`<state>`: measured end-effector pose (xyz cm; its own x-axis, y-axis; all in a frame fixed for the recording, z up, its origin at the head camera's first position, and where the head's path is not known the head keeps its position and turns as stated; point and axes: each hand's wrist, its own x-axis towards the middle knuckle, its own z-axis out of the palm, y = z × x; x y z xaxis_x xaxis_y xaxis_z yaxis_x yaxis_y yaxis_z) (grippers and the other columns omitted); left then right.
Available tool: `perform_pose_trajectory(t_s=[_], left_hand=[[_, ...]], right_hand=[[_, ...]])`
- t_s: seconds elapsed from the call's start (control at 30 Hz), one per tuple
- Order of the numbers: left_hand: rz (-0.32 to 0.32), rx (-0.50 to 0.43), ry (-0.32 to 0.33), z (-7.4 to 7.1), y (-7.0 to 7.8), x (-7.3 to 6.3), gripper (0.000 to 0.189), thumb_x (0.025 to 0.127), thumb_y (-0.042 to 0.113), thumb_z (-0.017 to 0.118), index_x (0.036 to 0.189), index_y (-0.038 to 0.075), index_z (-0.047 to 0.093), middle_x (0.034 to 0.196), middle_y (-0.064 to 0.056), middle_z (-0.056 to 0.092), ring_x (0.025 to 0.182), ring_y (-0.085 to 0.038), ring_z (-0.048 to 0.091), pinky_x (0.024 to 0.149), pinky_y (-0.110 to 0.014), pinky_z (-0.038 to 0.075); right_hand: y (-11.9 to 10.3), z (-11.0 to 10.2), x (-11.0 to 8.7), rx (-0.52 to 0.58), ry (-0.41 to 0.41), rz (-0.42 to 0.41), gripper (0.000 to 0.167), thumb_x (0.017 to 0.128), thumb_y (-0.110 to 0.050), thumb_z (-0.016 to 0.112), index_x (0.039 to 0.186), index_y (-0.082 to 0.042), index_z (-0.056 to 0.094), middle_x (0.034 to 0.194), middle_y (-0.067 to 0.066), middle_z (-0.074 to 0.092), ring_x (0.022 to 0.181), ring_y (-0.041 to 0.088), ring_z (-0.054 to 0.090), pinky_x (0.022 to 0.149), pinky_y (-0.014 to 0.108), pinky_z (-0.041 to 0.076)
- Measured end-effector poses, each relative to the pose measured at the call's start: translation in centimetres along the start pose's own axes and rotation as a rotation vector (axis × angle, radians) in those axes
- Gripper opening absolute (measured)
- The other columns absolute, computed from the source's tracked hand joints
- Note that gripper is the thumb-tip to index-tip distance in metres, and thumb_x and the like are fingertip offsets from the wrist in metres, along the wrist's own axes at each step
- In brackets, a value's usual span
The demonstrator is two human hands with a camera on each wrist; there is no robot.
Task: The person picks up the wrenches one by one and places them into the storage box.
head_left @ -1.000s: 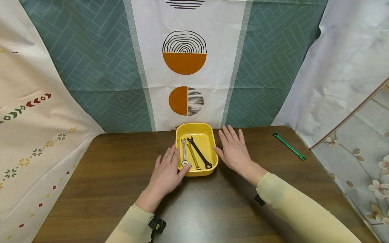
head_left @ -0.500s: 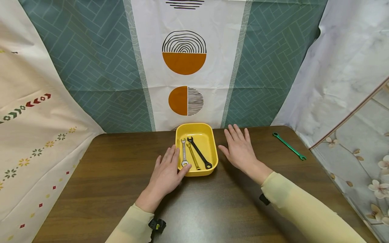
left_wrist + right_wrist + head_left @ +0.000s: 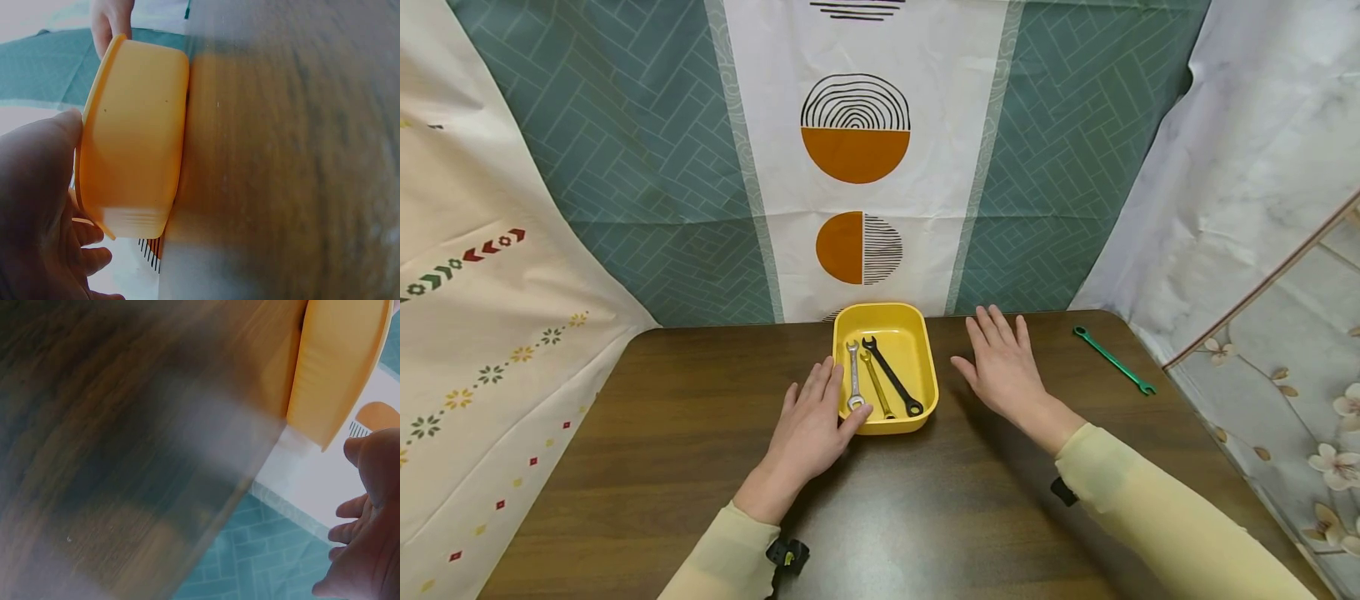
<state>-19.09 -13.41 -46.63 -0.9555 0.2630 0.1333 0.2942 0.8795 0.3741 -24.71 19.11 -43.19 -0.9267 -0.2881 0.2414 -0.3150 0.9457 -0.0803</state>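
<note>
A yellow plastic tray (image 3: 910,350) stands at the back of the table in the head view. Inside lie a silver wrench (image 3: 854,375), a gold wrench (image 3: 876,383) and a black wrench (image 3: 892,375). My left hand (image 3: 808,429) rests at the tray's left rim, fingers extended and thumb over the near corner. In the left wrist view that thumb (image 3: 70,122) meets the rim. My right hand (image 3: 1007,375) hovers to the right of the tray, apart from it, fingers straight and holding nothing. The right wrist view shows a gap between this hand (image 3: 369,519) and the tray.
A green wrench (image 3: 1114,361) lies alone near the table's back right corner. The brown wooden table (image 3: 700,467) is bordered at the back by a patterned curtain (image 3: 655,167), with printed cloths at both sides.
My right hand has drawn away from the tray's right edge, moving rightward. The left hand, the tray and the wrenches have stayed in place.
</note>
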Motion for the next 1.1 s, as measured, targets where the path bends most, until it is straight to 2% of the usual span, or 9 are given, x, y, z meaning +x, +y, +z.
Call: perform_pose_trajectory(t_s=[0.27, 1.1], left_hand=[[0.002, -0.001, 0.002, 0.0, -0.1, 0.0, 0.092, 0.111, 0.064, 0.053, 0.173, 0.0, 0.031, 0.182, -0.019, 0.021, 0.167, -0.039, 0.022, 0.13, -0.068, 0.02], [0.003, 0.0, 0.0, 0.1, -0.1, 0.1, 0.093, 0.111, 0.065, 0.054, 0.172, 0.0, 0.031, 0.182, -0.019, 0.021, 0.167, -0.038, 0.021, 0.13, -0.068, 0.019]], right_hand=[[0.6, -0.1, -0.1, -0.009, 0.009, 0.008, 0.077, 0.113, -0.044, 0.064, 0.168, 0.004, 0.04, 0.177, 0.026, 0.029, 0.168, 0.043, 0.016, 0.132, 0.068, 0.005], [2.6, -0.7, -0.4, -0.024, -0.006, 0.041, 0.076, 0.114, -0.043, 0.062, 0.168, 0.005, 0.038, 0.177, 0.027, 0.028, 0.168, 0.044, 0.014, 0.131, 0.069, 0.003]])
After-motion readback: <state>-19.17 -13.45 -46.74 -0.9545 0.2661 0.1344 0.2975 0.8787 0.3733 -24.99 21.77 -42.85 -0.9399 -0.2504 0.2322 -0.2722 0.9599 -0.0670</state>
